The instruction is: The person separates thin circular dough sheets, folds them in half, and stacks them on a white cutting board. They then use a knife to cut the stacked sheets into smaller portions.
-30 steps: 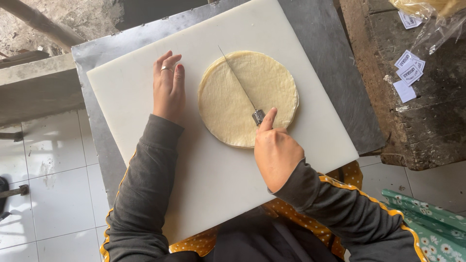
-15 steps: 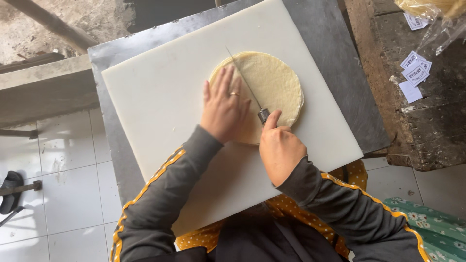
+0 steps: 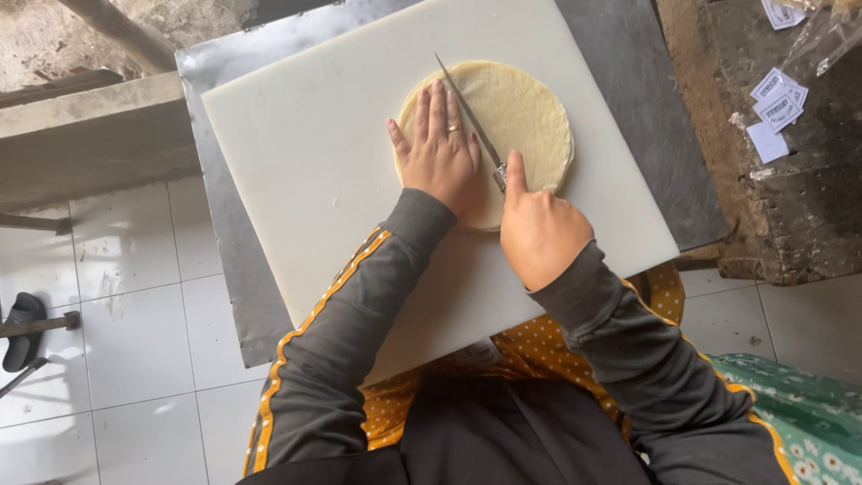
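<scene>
A round stack of pale flat dough sheets (image 3: 525, 121) lies on a white cutting board (image 3: 305, 153). My left hand (image 3: 437, 148) rests flat on the left half of the stack, fingers spread, a ring on one finger. In my right hand (image 3: 539, 229) I grip a knife (image 3: 469, 117) by its handle. Its thin blade lies across the middle of the stack, pointing away from me.
The board sits on a grey metal table (image 3: 660, 135). A rough dark bench (image 3: 790, 189) at the right carries small white paper labels (image 3: 774, 106) and a plastic bag. White floor tiles (image 3: 135, 296) lie at the left, under a concrete ledge (image 3: 90, 135).
My left hand has moved from the bare board onto the left side of the dough stack. The knife stays across the stack in my right hand.
</scene>
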